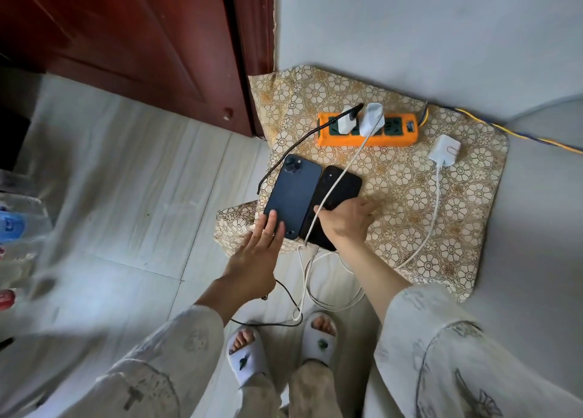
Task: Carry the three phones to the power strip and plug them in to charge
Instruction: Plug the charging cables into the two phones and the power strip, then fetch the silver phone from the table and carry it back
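Two phones [310, 196] under flat left hand [257, 253], white cable [339, 171] across, right hand [347, 220] gripping one.

We look down on a pale tiled floor [132, 177] with faint streaks. A dark red wooden door [126, 38] stands at upper left, meeting a plain grey-white wall [426, 23]. A gold floral-patterned cloth [410, 196] covers the low surface by the wall. Daylight is soft, and blurred bottles [12, 228] sit at far left.
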`<control>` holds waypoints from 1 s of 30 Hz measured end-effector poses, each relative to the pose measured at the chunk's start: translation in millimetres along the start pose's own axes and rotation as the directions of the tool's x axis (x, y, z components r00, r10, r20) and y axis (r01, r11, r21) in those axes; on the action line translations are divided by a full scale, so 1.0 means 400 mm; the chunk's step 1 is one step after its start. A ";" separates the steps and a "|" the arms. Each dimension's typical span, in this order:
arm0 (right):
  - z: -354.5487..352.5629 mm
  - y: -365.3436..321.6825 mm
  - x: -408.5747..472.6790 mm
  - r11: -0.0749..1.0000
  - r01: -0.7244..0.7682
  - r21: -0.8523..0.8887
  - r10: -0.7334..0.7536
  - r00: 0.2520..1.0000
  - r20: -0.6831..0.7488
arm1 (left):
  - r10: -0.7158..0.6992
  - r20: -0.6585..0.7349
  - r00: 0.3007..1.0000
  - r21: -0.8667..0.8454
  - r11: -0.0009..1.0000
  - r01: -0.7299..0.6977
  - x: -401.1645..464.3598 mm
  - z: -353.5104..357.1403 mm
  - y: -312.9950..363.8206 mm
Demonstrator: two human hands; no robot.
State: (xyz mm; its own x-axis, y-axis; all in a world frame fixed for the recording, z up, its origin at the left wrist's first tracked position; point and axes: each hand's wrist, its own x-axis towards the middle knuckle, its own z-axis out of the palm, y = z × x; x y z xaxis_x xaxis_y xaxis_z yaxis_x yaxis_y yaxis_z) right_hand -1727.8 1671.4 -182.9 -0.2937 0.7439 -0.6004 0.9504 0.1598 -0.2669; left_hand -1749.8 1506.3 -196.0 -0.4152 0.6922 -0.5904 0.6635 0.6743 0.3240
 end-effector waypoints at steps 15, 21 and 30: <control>-0.210 0.104 -0.236 0.968 0.188 0.165 -0.231 0.924 0.304 | -0.037 -0.034 0.999 -0.125 0.992 0.032 -0.142 -0.145 0.018; -0.318 0.064 -0.495 0.897 0.395 0.198 -0.441 0.822 0.360 | -0.223 -0.236 0.946 -0.452 0.887 0.096 -0.489 -0.257 0.057; -0.470 -0.132 -0.834 0.470 0.876 0.106 -0.788 0.363 0.497 | -0.672 -0.434 0.600 -0.673 0.685 0.280 -1.038 -0.318 0.060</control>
State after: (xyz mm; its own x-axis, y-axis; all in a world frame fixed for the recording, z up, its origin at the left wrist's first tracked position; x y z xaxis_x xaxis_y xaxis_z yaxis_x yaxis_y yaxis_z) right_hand -1660.6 1536.8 173.1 -0.9065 -0.1790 -0.3824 0.1787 0.6579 -0.7316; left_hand -1640.7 1267.8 150.8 -0.9652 0.0742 -0.2507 -0.0802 0.8285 0.5542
